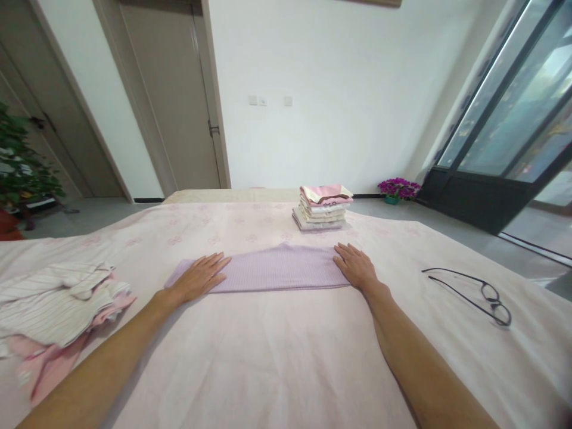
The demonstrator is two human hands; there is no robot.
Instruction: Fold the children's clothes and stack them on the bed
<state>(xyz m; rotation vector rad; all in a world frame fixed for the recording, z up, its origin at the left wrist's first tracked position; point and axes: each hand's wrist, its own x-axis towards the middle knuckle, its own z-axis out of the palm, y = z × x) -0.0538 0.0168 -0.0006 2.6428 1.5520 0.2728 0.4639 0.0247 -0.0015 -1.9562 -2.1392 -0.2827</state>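
A lilac ribbed garment (277, 269), folded into a long narrow strip, lies flat across the middle of the table in front of me. My left hand (203, 277) rests flat on its left part, fingers stretched out and pointing inward. On the right end lies my right hand (355, 265), palm down with the fingers extended. Neither hand grips the cloth. Which kind of garment it is, I cannot tell in its folded form. Just beyond it, a neat stack of folded clothes (322, 208) in pink, white and cream stands on the table.
A loose heap of striped and pink clothes (53, 304) lies at the left. Black-framed eyeglasses (473, 292) sit open at the right. A pale pink cloth (268, 357) covers the table. Purple flowers (399, 189) stand on the floor by the wall, and a leafy plant (24, 164) at far left.
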